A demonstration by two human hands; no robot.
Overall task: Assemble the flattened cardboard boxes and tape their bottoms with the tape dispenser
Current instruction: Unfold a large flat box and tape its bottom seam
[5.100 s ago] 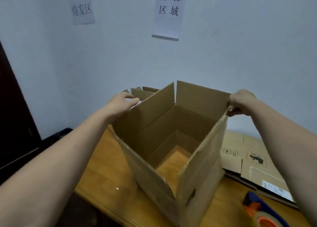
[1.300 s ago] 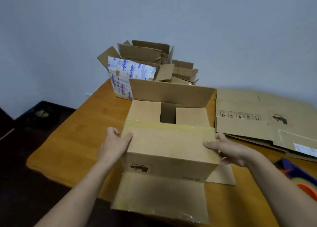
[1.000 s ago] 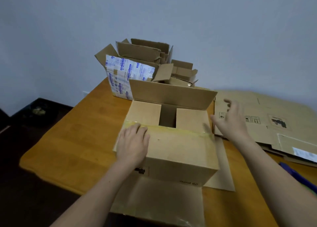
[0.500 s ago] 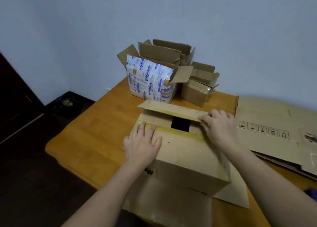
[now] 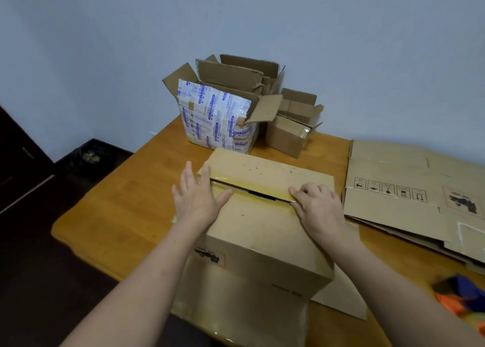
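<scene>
The box (image 5: 262, 241) is stood bottom up at the near middle of the table (image 5: 118, 202), its two long flaps folded shut, with a narrow dark gap left at the seam. The left hand (image 5: 196, 199) is laid flat at the seam's left end, fingers straight and spread, nothing grasped. The right hand (image 5: 319, 210) is set at the seam's right end with fingers bent and their tips on the far flap (image 5: 262, 170); whether its edge is pinched cannot be told. Yellowed tape is seen along both flap edges.

A blurred blue and orange dispenser (image 5: 456, 299) is seen at the near right. Flat boxes (image 5: 406, 168) are stacked on the right, and two open boxes are stood at the far edge, the left one (image 5: 215, 118) wrapped in white tape.

The table is of orange-brown wood, set against a pale grey-blue wall (image 5: 341, 44); a dark floor (image 5: 31, 268) is seen to the left.

A row of handling pictograms (image 5: 389, 190) is printed on the top flat box. Blue print on the white tape and a black mark (image 5: 210, 257) on the box's near side cannot be read.
</scene>
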